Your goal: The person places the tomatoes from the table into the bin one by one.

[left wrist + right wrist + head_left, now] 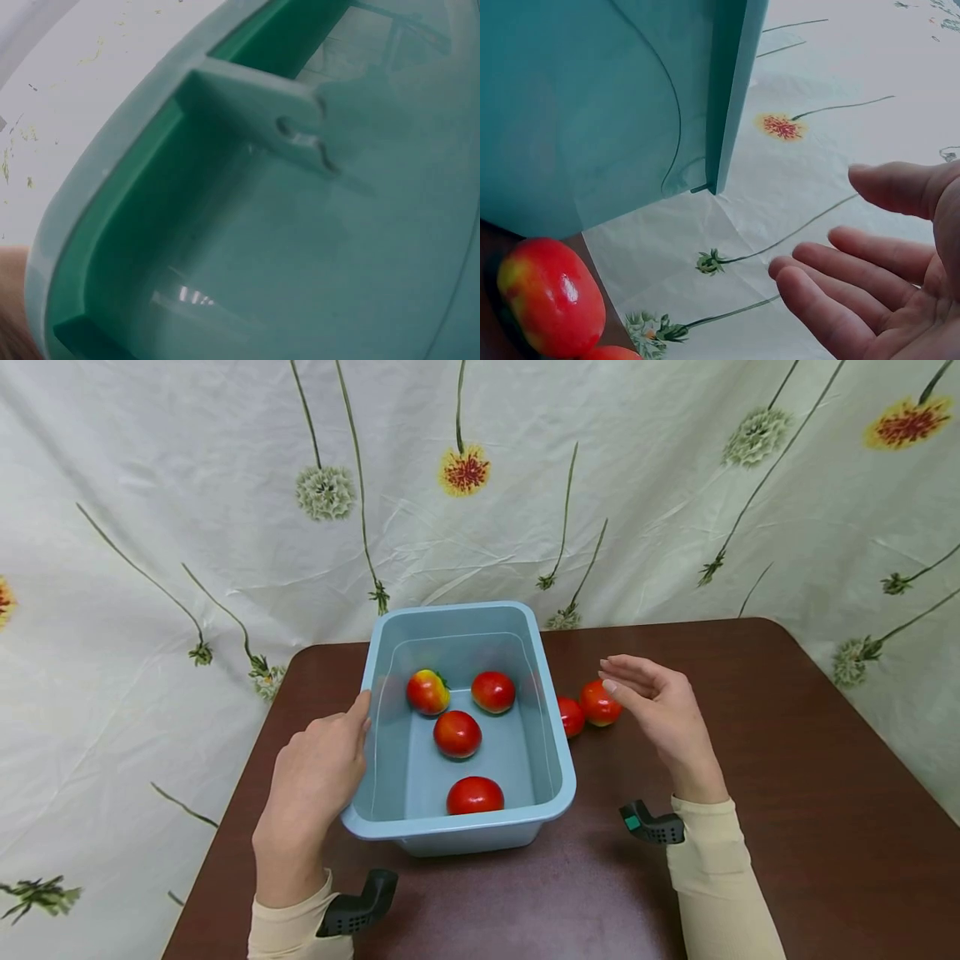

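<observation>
A light blue plastic bin (pixel 442 831) stands in the middle, with several red tomatoes (pixel 457 734) lying inside it. My left hand (pixel 315 777) grips the bin's left rim, its fingers partly hidden behind the wall. The left wrist view is filled by the bin's outer side and the underside of its rim. My right hand (pixel 660 714) hovers to the right of the bin, fingers extended and thumb apart, holding nothing. Close by its fingertips, two more tomatoes (pixel 601 703) sit on the table against the bin's right side; the nearer one (pixel 551 296) shows a yellow patch.
The dark brown table (pixel 795 793) extends to the right and in front of the bin. Behind it hangs a white cloth (pixel 645 485) printed with flowers. Each wrist carries a black camera mount (pixel 652 824).
</observation>
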### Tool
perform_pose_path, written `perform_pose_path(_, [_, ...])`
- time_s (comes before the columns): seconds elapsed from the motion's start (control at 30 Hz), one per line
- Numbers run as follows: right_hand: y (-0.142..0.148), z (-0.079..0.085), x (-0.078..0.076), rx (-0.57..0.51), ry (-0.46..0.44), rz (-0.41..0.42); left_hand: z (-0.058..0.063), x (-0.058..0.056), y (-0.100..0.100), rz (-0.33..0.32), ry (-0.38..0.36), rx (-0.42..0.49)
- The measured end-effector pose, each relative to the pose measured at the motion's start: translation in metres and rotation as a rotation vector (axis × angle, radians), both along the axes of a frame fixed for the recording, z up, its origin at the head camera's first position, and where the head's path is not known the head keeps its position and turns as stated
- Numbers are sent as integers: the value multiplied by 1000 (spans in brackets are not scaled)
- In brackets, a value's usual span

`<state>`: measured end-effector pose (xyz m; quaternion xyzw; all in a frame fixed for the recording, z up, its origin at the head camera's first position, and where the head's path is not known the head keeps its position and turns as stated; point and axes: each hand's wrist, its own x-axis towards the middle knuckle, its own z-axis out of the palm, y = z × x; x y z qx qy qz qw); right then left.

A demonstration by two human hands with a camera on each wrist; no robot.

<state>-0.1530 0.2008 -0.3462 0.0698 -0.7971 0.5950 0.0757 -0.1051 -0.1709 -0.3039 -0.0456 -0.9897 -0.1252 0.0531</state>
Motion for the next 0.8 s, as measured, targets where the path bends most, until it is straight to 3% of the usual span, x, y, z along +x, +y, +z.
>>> perform_pose_path(0.27, [1, -8, -7, 55, -3, -141, 2, -1, 1, -1, 0, -12])
perform_pose_path(0.57, [1, -17, -15, 11, -1, -170, 2, 0, 0, -4, 1, -9])
perform_pose_path(0.8, [8, -43, -27, 35, 34, -153, 2, 0, 1, 3, -15, -7])
